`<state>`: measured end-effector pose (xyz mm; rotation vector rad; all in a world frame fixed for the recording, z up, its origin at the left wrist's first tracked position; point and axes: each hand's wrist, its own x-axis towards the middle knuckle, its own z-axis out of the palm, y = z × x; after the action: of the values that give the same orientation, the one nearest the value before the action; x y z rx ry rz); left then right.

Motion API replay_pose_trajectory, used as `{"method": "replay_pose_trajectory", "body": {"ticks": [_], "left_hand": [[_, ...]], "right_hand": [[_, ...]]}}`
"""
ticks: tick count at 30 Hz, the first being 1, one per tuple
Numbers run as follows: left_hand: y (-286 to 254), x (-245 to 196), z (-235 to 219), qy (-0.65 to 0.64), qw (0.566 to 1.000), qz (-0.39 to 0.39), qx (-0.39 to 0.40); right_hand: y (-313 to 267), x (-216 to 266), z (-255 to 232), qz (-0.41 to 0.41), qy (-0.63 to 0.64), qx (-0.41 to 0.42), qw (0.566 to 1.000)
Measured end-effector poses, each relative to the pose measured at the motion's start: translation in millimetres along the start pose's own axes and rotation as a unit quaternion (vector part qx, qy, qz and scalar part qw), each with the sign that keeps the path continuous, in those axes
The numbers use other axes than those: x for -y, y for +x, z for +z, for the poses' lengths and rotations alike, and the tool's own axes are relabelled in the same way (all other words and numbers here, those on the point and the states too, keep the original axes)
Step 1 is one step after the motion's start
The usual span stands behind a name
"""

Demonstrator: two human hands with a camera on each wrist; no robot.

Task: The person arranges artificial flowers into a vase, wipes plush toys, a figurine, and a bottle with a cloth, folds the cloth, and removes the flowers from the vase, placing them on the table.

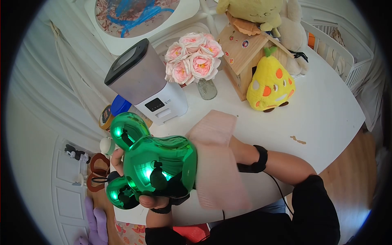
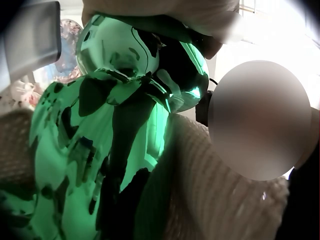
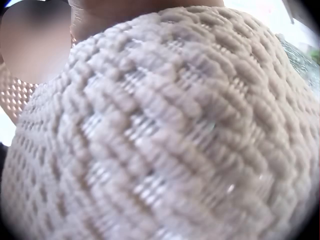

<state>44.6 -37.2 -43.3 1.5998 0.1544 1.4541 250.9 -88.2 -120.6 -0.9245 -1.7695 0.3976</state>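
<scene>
A shiny green bear-shaped figure (image 1: 163, 149) lies tipped on its side above the table, its two round lobes toward the left. My left hand (image 1: 154, 202) grips it near those lobes, the thumb in front and fingers showing behind. In the left wrist view, that hand curls over the figure's (image 2: 117, 50) mirror-like rounded end. My right hand (image 1: 237, 149) holds a pale pink cloth (image 1: 218, 171) against the figure's right end. The cloth drapes over this hand and hides its fingers. Its bumpy woven surface fills most of the right wrist view.
On the white table (image 1: 326, 118), a grey-and-white dispenser (image 1: 157, 96) stands behind the figure. Beside it are a vase (image 1: 207, 90) of pink roses (image 1: 196, 59), a wooden house (image 1: 241, 47) and a yellow plush (image 1: 271, 87). A blue lid (image 1: 120, 105) shows at left.
</scene>
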Motion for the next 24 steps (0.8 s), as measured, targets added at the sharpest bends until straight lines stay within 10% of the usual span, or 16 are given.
{"method": "replay_pose_trajectory", "body": {"ticks": [7, 9, 15, 24], "left_hand": [[5, 1, 5, 0.033, 0.998, -0.04, -0.048], [10, 0, 7, -0.013, 0.997, -0.043, -0.065], [8, -4, 0, -0.132, 0.988, -0.025, -0.075], [8, -2, -1, -0.053, 0.998, 0.01, -0.04]], "right_hand": [[-5, 21, -25, 0.226, 0.424, 0.049, 0.876], [-6, 25, -24, 0.122, 0.178, -0.004, 0.976], [10, 54, -28, -0.025, -0.165, -0.121, 0.978], [28, 63, -21, -0.109, -0.183, -0.085, 0.973]]}}
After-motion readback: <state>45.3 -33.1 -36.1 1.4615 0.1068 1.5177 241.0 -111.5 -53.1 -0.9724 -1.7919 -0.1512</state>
